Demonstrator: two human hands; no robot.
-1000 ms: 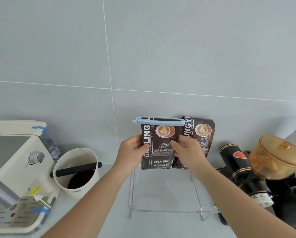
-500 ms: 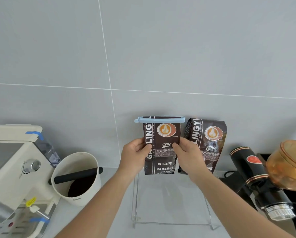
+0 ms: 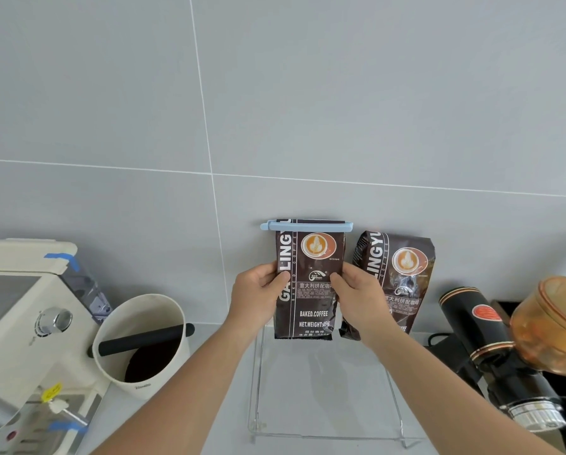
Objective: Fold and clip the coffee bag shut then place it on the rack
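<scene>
A cream espresso machine (image 3: 22,326) stands far left, then a white knock box (image 3: 144,343) with a black bar. The left hand (image 3: 258,297) and right hand (image 3: 360,297) clamp the sides of the clipped coffee bag (image 3: 308,284) — blue clip (image 3: 306,226) across its top — upright over the clear acrylic rack (image 3: 324,405). A second coffee bag (image 3: 403,274) leans on the grey tiled wall (image 3: 308,93); a black grinder (image 3: 491,349) stands right on the pale bench (image 3: 216,405).

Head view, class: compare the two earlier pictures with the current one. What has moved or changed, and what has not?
The clipped coffee bag sat partly in front of the second bag; now it stands clear to that bag's left, over the back of the clear rack. Unchanged: the left hand and right hand grip its sides, and the blue clip remains across its top.
</scene>
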